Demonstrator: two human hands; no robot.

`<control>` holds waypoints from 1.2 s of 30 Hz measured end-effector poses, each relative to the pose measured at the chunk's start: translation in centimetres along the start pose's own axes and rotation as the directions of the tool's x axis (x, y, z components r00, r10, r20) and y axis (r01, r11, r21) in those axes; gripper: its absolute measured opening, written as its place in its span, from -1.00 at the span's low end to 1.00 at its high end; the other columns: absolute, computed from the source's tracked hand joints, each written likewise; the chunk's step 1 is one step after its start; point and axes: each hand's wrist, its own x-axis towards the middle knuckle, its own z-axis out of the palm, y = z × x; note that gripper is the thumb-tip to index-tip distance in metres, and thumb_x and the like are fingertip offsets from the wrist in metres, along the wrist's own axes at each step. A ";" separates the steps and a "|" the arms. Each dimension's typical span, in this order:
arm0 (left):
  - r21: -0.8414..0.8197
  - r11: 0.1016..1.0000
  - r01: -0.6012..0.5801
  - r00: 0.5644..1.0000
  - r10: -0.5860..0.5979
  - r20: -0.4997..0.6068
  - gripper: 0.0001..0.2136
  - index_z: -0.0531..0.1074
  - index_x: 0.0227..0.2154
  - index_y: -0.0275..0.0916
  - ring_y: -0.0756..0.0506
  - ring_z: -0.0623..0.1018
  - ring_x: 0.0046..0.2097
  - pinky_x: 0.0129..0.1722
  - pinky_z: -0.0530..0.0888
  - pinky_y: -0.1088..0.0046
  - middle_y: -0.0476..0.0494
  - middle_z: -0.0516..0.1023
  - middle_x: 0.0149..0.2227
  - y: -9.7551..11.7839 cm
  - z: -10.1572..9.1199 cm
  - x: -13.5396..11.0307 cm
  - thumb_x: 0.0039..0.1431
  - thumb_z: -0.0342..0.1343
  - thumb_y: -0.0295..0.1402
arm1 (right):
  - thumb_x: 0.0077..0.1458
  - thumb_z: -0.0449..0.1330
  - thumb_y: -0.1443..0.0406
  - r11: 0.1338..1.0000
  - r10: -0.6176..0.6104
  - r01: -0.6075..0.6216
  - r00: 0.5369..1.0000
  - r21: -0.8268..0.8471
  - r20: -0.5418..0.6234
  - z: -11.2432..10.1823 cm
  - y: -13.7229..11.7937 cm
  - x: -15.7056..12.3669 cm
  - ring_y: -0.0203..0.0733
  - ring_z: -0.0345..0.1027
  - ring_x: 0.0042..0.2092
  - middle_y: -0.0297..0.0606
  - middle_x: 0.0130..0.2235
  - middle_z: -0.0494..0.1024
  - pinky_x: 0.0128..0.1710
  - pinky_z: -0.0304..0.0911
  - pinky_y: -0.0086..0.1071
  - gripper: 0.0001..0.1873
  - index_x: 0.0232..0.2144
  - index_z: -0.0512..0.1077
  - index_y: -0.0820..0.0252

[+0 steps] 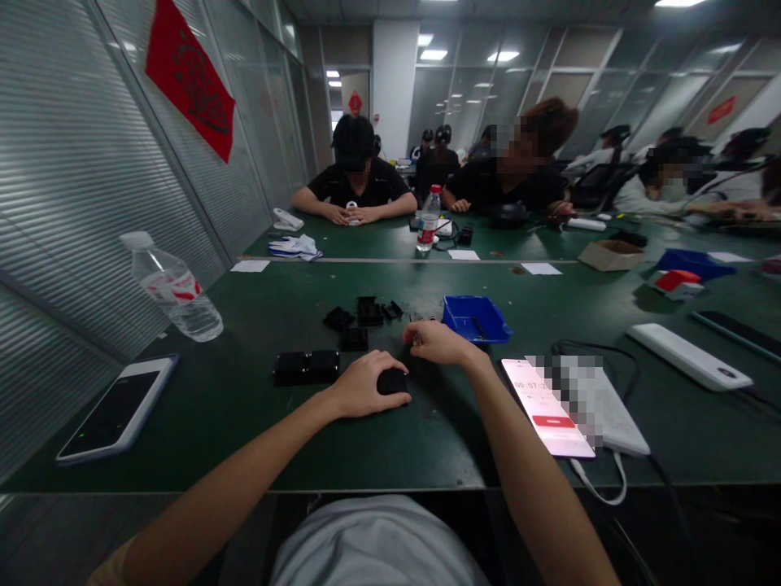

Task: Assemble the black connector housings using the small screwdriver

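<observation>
Left hand [366, 387] on a black plastic part [392, 382], right hand [440, 342] short of the blue bin [501, 332].
Green worktop [372, 456], lit phone [552, 419] near right. Left grip: thumb and fingers wrapped round the part, mid-worktop. Two black cases [307, 366] just left of it. Right grip: fingers curled nearly together, can't tell if loaded. Beyond: loose black plastic pieces [369, 311] left, bin right, small dark bits [479, 330] inside. Farther: red-capped water bottle [429, 220], then seated co-worker [357, 189].
</observation>
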 end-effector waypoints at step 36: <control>-0.004 1.000 -0.013 1.000 0.013 -0.013 -0.69 0.54 -0.12 -0.19 -0.23 0.56 -0.02 0.09 0.46 0.17 -0.16 0.61 -0.08 -0.1 0.1 0.0 0.10 0.37 -0.22 | -0.09 0.22 0.58 0.996 -0.075 0.076 0.997 -0.043 0.027 0.3 0.6 0.1 -0.11 0.49 -0.13 -0.13 -0.08 0.62 -0.22 0.25 -0.43 -0.44 0.01 0.54 0.25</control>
